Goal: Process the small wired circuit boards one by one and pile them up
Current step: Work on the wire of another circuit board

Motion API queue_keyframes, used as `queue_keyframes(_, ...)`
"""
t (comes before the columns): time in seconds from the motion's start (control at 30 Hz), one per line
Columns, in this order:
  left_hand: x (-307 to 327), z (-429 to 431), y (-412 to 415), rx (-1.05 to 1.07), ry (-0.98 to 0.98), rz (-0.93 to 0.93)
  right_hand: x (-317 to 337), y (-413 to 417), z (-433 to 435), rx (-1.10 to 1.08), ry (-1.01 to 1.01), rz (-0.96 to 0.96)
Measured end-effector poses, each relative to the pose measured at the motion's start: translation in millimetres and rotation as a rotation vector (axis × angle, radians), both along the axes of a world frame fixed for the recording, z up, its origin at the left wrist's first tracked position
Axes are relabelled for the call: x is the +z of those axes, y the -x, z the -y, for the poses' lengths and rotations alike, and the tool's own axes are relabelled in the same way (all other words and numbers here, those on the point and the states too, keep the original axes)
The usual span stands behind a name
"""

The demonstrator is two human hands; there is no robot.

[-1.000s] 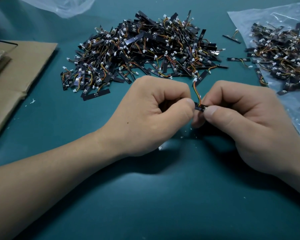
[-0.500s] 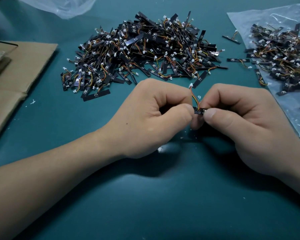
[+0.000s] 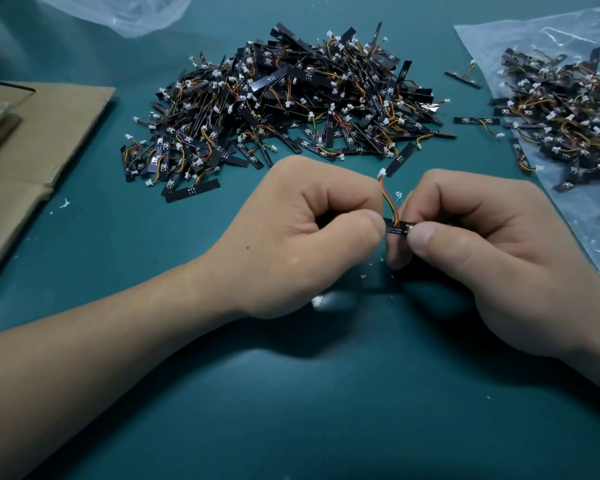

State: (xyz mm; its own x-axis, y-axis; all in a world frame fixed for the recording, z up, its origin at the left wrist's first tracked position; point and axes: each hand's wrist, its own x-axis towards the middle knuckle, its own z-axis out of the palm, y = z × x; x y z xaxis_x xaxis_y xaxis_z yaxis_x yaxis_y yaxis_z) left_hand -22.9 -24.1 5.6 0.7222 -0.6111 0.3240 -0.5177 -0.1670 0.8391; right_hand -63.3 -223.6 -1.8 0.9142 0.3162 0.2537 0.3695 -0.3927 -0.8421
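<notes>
The left hand (image 3: 302,233) and the right hand (image 3: 482,237) share one circuit board (image 3: 397,229). Each clamps an end between thumb and curled forefinger, so only a short black stretch shows between the two thumb tips. Gripping both ends this way probably steadies the strip for bending, snapping or checking, though the exact operation cannot be told. The coloured wire (image 3: 388,202) is left free and rises from the board between the thumbs to its white connector (image 3: 381,173), just beyond the left forefinger.

Past the knuckles of both hands lies the large heap (image 3: 291,105) of like boards, near enough for a short reach. A second heap (image 3: 561,109) sits on a plastic sheet (image 3: 586,216) beyond and to the right of the right hand's knuckles. Which heap is supply and which is finished work is a guess.

Well off to the left of the left hand lies cardboard (image 3: 49,133). White flecks (image 3: 364,276) dot the green mat (image 3: 291,410) under the fingers. Only a stray board (image 3: 400,158) just past the connector lies close — it could snag the wire.
</notes>
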Motion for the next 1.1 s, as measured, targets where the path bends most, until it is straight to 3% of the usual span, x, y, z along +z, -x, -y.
queue_keyframes(0.17, 1, 0, -2, -0.033, 0.069, -0.028, 1, 1, 3, 0.134, -0.126, -0.099)
queue_keyframes(0.47, -2, 1, 0, 0.005, -0.029, -0.029, 2, 2, 8, 0.238, -0.06, -0.06)
queue_keyframes(0.6, -4, 3, 1, 0.093, -0.038, 0.006, -3, 0, 7, 0.18, -0.033, -0.01)
queue_keyframes(0.77, -2, 5, -5, 0.215, 0.159, -0.159, -6, -9, 5, -0.169, -0.468, 0.066)
queue_keyframes(0.83, -4, 5, -7, 0.235, 0.138, -0.158, -8, -14, 5, -0.274, -0.498, 0.011)
queue_keyframes(0.9, -7, 6, -6, 0.239, 0.063, -0.089, -10, -14, 5, -0.348, -0.299, 0.012)
queue_keyframes(0.97, -7, 7, -4, 0.245, 0.03, -0.038, -11, -10, 1, -0.367, 0.045, 0.045)
queue_keyframes(1.1, -7, 6, -7, 0.265, 0.089, -0.083, -4, -8, -10, -0.258, 0.615, -0.015)
